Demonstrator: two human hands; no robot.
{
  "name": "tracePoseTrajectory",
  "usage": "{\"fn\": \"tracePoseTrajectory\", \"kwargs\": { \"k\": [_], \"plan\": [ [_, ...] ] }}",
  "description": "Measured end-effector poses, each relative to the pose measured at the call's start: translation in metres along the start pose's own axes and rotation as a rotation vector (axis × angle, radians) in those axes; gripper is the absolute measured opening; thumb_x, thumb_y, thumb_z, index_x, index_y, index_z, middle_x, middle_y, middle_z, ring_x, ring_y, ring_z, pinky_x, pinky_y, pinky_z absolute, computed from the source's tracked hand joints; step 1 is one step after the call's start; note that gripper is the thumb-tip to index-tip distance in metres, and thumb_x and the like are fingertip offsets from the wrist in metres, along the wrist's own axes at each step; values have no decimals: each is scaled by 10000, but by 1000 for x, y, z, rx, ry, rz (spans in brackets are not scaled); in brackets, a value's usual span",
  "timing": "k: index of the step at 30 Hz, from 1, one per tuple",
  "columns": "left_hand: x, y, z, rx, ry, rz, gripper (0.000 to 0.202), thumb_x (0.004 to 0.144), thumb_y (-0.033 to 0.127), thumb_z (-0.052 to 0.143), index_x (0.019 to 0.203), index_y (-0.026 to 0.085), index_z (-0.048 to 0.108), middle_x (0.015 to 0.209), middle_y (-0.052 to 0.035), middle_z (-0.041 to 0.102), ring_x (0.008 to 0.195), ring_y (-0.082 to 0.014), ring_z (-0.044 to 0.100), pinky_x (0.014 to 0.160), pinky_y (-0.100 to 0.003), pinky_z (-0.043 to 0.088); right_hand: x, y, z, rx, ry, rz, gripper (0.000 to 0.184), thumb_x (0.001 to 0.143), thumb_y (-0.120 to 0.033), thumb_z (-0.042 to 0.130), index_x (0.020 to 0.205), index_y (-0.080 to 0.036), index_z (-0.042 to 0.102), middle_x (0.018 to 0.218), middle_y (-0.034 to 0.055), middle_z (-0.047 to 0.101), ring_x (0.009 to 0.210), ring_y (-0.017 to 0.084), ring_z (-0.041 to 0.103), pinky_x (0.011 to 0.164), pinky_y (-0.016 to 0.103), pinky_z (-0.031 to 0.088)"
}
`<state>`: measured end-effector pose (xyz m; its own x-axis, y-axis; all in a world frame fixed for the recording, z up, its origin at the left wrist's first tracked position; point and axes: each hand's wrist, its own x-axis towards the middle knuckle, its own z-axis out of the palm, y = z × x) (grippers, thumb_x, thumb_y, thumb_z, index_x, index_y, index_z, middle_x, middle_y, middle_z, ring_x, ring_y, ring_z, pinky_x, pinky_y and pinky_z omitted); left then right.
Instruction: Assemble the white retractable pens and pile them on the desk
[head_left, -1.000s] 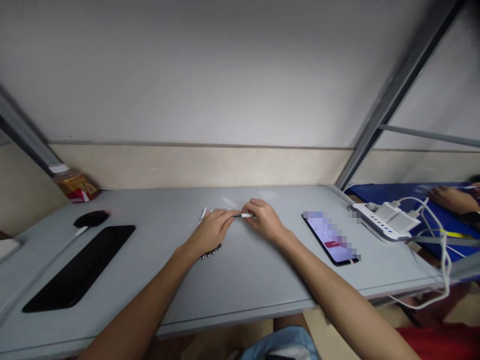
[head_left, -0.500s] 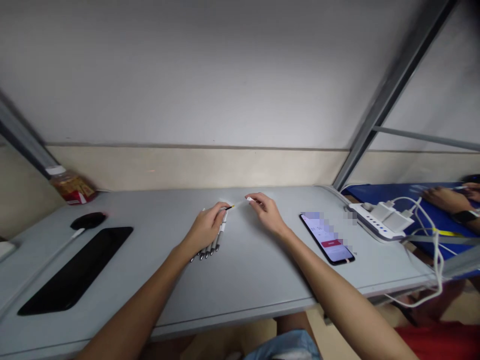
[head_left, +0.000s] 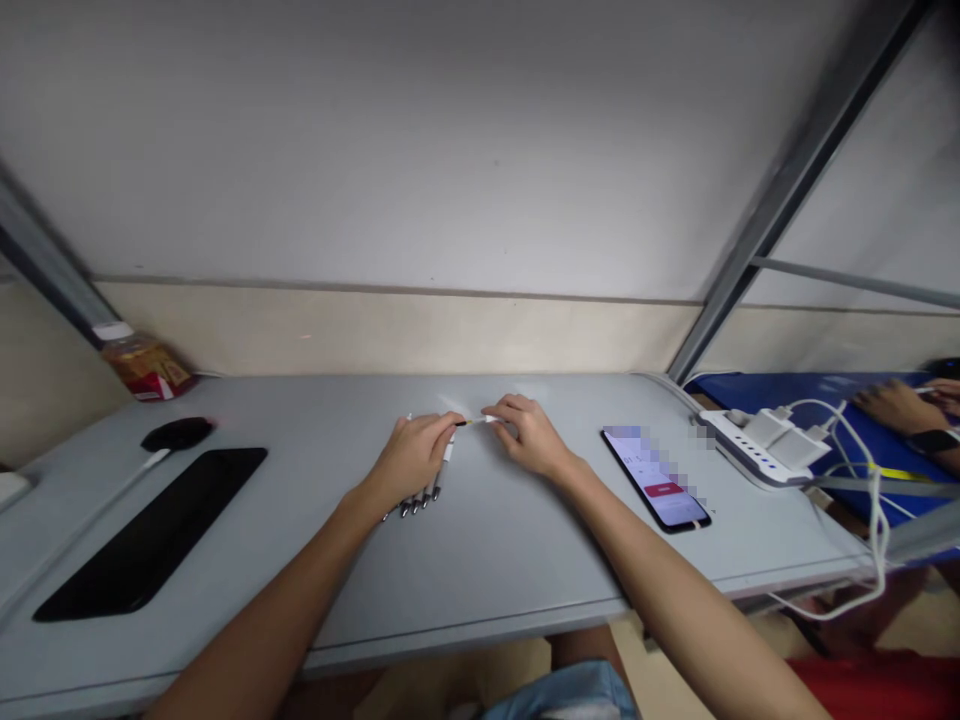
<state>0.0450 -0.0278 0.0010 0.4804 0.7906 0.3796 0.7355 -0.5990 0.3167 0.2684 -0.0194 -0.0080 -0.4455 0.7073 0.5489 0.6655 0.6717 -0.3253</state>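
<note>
My left hand [head_left: 414, 455] rests on the grey table [head_left: 480, 560] with its fingers closed on a thin pen refill [head_left: 463, 423] that has a dark end and a yellow tip. Under this hand lies a row of several white and grey pens [head_left: 424, 490]. My right hand [head_left: 529, 437] is just to the right, pinching a small white pen part [head_left: 491, 419]. The white part nearly meets the yellow tip between the two hands.
A lit phone [head_left: 654, 478] lies right of my right hand. A white power strip [head_left: 757, 445] with chargers and cables sits further right. A black keyboard [head_left: 150, 530], a black mouse [head_left: 177, 434] and a jar [head_left: 146, 366] are at left. Another person's hand [head_left: 889, 405] is on a blue surface at far right.
One second ago both hands held one piece together. Half a second ago they pulled apart, showing the yellow tip. Now my right hand has come back close to my left.
</note>
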Motion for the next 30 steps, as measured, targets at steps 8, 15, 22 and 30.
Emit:
{"fn": "tracePoseTrajectory", "kwargs": {
  "k": [8, 15, 22, 30],
  "plan": [
    [-3, 10, 3, 56, -45, 25, 303, 989, 274, 261, 1100, 251, 542, 969, -20, 679, 887, -198, 614, 858, -373, 362, 0, -13, 8, 57, 21, -52, 267, 844, -98, 538, 1097, -167, 590, 1030, 76, 660, 933, 199, 573, 839, 330, 417],
    [-3, 13, 14, 55, -74, 33, 283, 990, 310, 269, 931, 193, 520, 836, -38, 629, 772, -200, 584, 725, -324, 394, 0, -14, 8, 81, -4, -96, 152, 859, -108, 560, 988, -163, 618, 934, 71, 662, 866, 185, 575, 802, 304, 424],
    [-6, 12, 16, 66, -76, 59, 293, 994, 289, 274, 950, 184, 544, 877, -39, 622, 825, -198, 574, 783, -352, 410, 0, -21, 4, 41, -39, -99, 140, 881, -132, 555, 988, -153, 643, 919, 83, 675, 846, 185, 583, 801, 308, 416],
    [-6, 16, 13, 264, -24, 110, 267, 984, 249, 294, 918, 172, 541, 904, -67, 606, 877, -227, 516, 839, -418, 388, -2, -21, 6, 86, -139, 15, 248, 958, -233, 436, 1035, -154, 658, 976, 96, 697, 866, 176, 623, 775, 272, 423]
  ]
}}
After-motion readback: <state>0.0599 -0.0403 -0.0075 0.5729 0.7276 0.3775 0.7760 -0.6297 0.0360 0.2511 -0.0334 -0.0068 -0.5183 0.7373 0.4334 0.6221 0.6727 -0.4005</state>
